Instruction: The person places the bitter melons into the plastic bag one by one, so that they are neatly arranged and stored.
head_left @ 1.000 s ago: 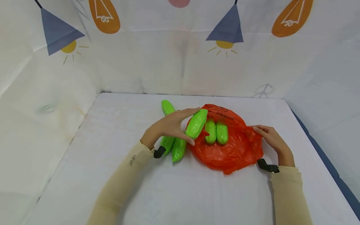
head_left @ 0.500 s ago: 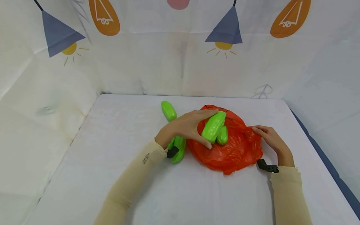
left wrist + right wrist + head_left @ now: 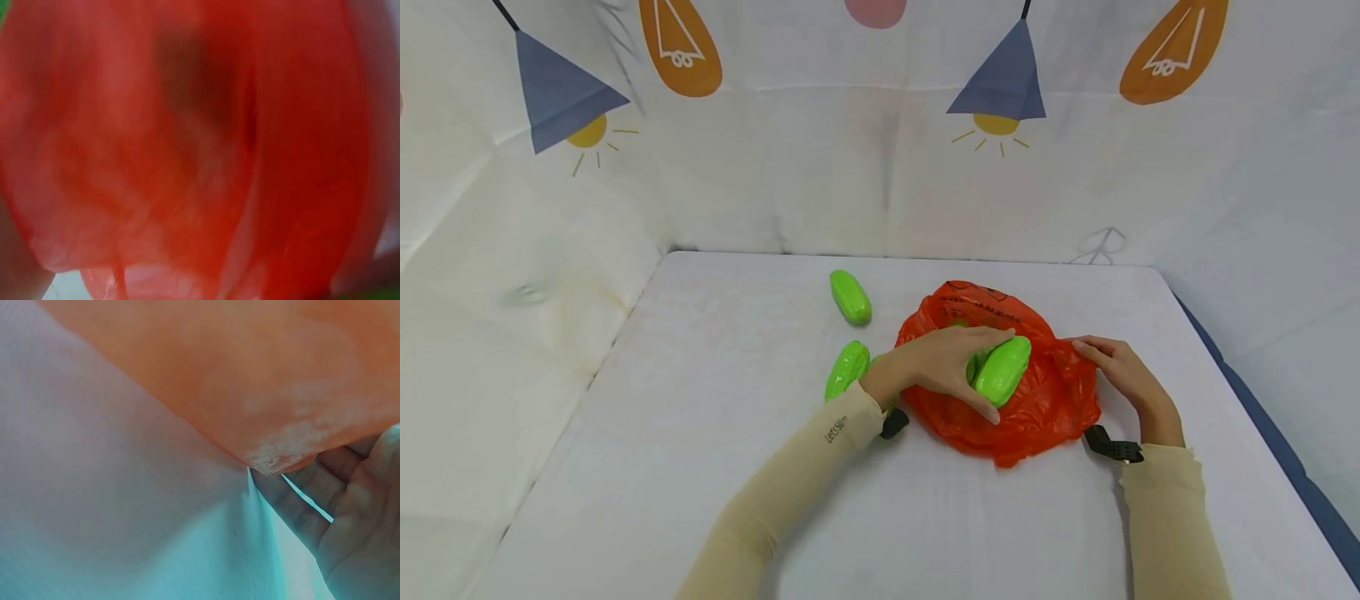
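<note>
A red plastic bag lies spread open on the white table. Over its opening, my left hand grips a bright green toy cucumber between thumb and fingers. Behind that hand, the cucumbers inside the bag are mostly hidden. On the right, my right hand pinches the bag's edge, and the right wrist view shows its fingers under the plastic. Red plastic, blurred, fills the left wrist view, where the held cucumber cannot be made out.
Left of the bag, one green cucumber lies toward the back of the table. Another cucumber lies nearer, with a further one partly hidden by my left wrist. White cloth with printed lamps stands behind the table.
My left hand has carried the cucumber rightward from beside the bag to over its opening, and lower. The right hand stays on the bag's edge.
</note>
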Demonstrator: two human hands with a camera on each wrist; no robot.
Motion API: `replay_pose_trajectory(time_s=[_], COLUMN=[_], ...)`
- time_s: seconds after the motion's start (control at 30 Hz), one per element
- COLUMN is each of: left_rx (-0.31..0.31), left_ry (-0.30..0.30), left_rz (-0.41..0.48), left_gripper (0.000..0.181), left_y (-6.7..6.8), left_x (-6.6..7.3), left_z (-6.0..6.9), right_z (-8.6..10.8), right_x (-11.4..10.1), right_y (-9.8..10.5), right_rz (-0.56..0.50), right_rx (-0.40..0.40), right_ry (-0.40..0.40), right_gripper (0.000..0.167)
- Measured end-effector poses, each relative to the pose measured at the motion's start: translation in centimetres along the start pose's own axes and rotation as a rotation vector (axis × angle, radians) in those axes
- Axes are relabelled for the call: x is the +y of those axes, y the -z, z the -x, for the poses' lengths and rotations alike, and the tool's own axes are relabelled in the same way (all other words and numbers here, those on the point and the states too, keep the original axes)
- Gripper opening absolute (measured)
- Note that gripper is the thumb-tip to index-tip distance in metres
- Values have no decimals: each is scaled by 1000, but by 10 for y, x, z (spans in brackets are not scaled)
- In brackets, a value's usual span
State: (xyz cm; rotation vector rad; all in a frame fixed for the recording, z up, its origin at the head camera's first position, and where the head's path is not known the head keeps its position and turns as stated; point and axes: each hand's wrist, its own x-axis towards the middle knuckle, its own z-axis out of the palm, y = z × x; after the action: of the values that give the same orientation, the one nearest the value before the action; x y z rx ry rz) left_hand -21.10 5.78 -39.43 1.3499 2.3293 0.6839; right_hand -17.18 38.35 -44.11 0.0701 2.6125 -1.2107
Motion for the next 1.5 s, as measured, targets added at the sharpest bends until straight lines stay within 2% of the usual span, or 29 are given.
replay_pose_trajectory(time_s=[0.3,0.53,0.7,1.07,1.5], left_rx=[-61,-95,-89,-57,-27], left_ry=[54,69,73,106,236], left_rz=[-91,-185,-245,-304,-469], left_gripper=[115,113,113,115,118], left_y=[-17,-26,-33,-48,-59], left_x=[4,7,5,-1,6], left_z=[-24,-39,-44,-55,-61], right_z=[0,-1,-1,-1,-1], right_x=[0,1,1,4,3], right_y=[0,0,0,-1,-1], right_rz=[17,13,12,13,4], right_rx=[4,6,2,2,5], right_ry=[9,21,19,7,6], right_gripper=[66,65,65,67,66])
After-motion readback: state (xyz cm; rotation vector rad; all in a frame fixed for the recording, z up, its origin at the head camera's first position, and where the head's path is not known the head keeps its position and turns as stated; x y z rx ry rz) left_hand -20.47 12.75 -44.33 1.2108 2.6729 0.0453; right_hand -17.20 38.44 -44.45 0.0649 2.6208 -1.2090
